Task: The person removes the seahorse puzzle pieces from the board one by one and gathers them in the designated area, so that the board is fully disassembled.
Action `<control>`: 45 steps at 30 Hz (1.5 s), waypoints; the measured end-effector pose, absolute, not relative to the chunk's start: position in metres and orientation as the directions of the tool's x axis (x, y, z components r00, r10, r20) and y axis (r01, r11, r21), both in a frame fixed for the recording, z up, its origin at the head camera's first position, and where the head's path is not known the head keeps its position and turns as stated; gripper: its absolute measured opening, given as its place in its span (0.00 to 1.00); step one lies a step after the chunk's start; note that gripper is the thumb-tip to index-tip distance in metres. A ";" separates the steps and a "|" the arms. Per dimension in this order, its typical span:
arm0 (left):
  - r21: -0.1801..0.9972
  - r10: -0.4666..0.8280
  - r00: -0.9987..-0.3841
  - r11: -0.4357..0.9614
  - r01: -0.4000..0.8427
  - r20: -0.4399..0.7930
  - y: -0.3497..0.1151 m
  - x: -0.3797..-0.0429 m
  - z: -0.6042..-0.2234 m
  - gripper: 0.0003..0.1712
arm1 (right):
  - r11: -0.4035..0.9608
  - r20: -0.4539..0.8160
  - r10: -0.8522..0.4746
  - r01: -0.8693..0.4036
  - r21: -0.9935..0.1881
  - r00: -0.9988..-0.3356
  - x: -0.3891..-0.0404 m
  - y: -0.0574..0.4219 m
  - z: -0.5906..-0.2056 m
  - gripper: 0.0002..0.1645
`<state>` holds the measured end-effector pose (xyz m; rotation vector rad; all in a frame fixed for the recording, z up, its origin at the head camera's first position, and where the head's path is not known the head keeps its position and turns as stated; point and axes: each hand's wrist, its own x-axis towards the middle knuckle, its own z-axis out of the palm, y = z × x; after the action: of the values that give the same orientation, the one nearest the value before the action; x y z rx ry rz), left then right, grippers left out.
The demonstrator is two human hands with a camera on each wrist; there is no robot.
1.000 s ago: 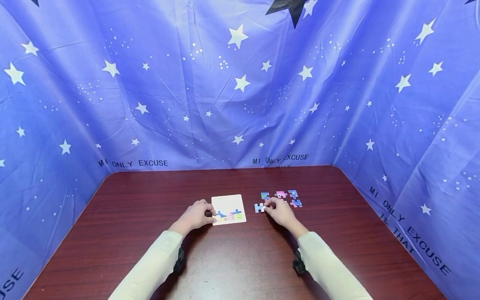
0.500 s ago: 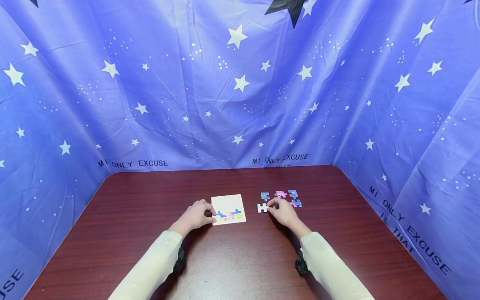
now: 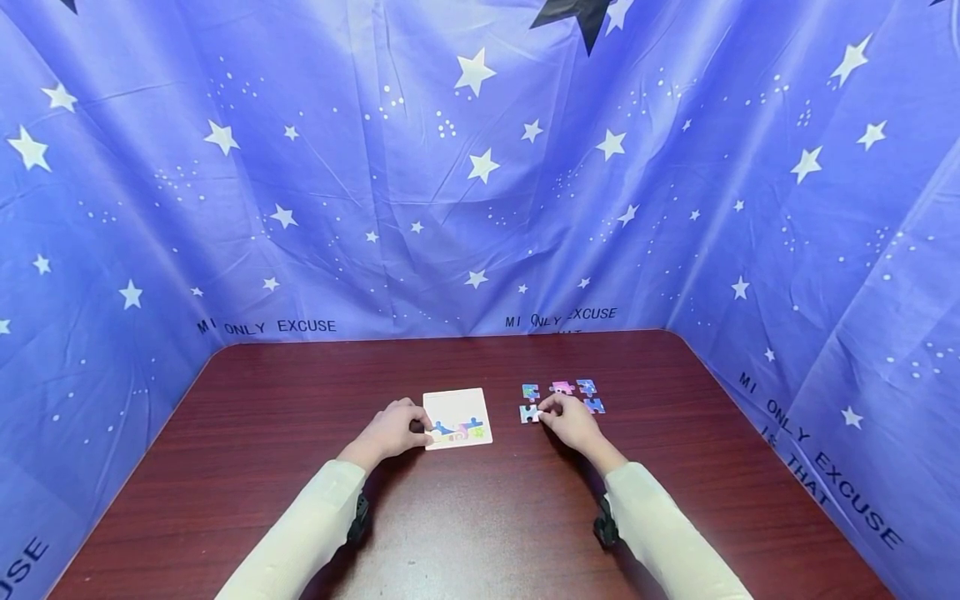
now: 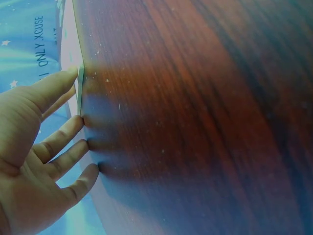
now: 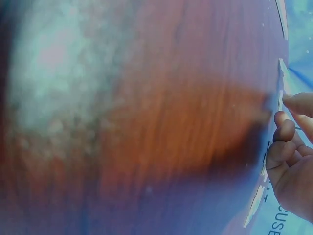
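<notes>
My left hand (image 3: 392,429) is at the left edge of a pale, square puzzle board (image 3: 453,404), holding it there between thumb and fingers. Blue, pink and green printed parts show along the board's lower half. In the left wrist view the thumb (image 4: 61,85) meets the board's thin edge, while other fingertips touch the table. Right of the board, my right hand (image 3: 568,423) pinches a pale blue puzzle piece (image 3: 528,414) by its right side. That piece is low at the tabletop; whether it touches cannot be told. The right wrist view shows the curled fingers (image 5: 283,129) from the side.
Several loose puzzle pieces lie just beyond my right hand: a blue-green piece (image 3: 530,391), a pink piece (image 3: 562,387), and blue pieces such as the far right one (image 3: 587,387). A starry blue curtain (image 3: 420,183) surrounds the dark red table (image 3: 300,375).
My right hand has shifted slightly to the right with the pale blue piece, which now sits below the blue-green piece. The left hand and board have stayed put.
</notes>
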<state>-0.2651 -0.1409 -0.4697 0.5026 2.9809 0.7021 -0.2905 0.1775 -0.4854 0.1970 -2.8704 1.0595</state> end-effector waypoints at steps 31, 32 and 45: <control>0.433 0.330 -0.943 0.843 0.319 0.052 -0.141 -0.266 -0.470 0.06 | 0.774 0.077 -0.094 -0.121 -0.621 -0.993 -0.298 0.186 -0.489 0.07; 0.434 0.329 -0.943 0.843 0.318 0.053 -0.141 -0.265 -0.470 0.06 | 0.774 0.078 -0.094 -0.122 -0.622 -0.993 -0.298 0.186 -0.489 0.07; 0.447 0.324 -0.945 0.841 0.305 0.036 -0.140 -0.263 -0.467 0.05 | 0.769 0.062 -0.091 -0.110 -0.630 -0.994 -0.299 0.185 -0.488 0.08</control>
<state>-0.2629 -0.1404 -0.4669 0.5088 2.9748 0.7126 -0.2986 0.1851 -0.4877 0.1657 -2.9278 1.0457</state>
